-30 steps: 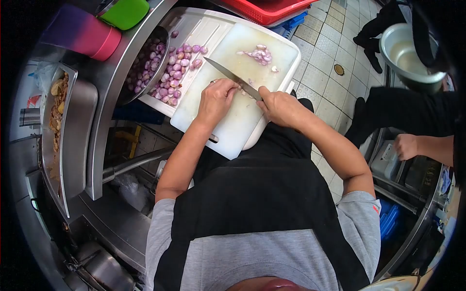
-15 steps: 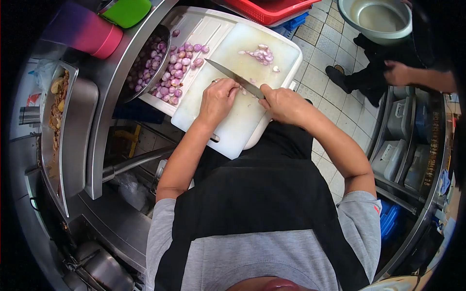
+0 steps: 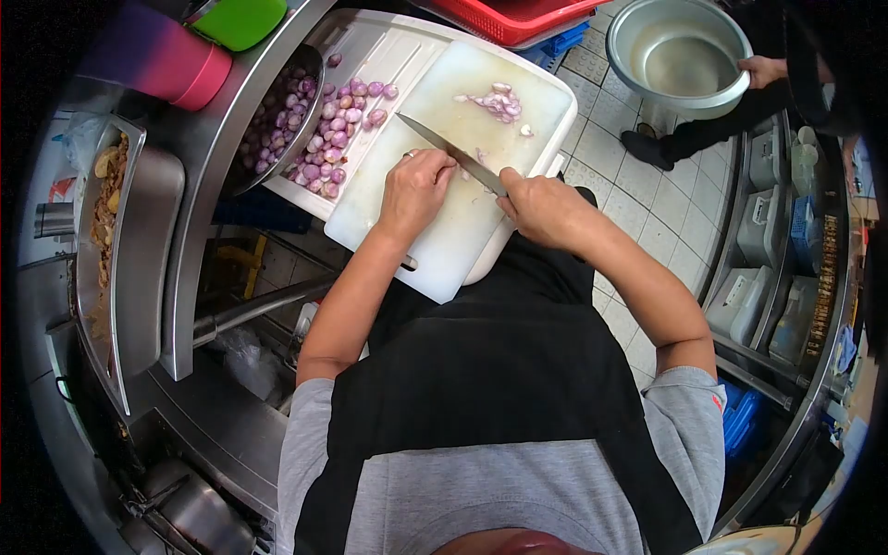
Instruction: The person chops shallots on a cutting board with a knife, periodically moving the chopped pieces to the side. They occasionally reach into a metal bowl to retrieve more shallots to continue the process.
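Observation:
My right hand (image 3: 546,205) is closed round the handle of a long knife (image 3: 453,153), whose blade points up and left over the white cutting board (image 3: 444,240). Beside the blade, my left hand (image 3: 418,190) has its fingers bent and pressed together; what they hold, if anything, is hidden. Small pale slices lie near the blade. Farther up the board is a pile of sliced shallots (image 3: 499,104). Whole peeled shallots (image 3: 338,129) lie on the white tray (image 3: 388,42) left of the board, and more fill a metal bowl (image 3: 310,139).
A person at the upper right holds a large metal basin (image 3: 684,55) over the tiled floor (image 3: 638,203). A red basket (image 3: 509,20) stands beyond the board. Left are a steel counter (image 3: 215,139), a long food pan (image 3: 139,268) and a pink-purple container (image 3: 199,79).
The other person's basin has moved left and downward, and their hand is now at its rim. The knife has shifted slightly to the right. My left hand has hardly moved.

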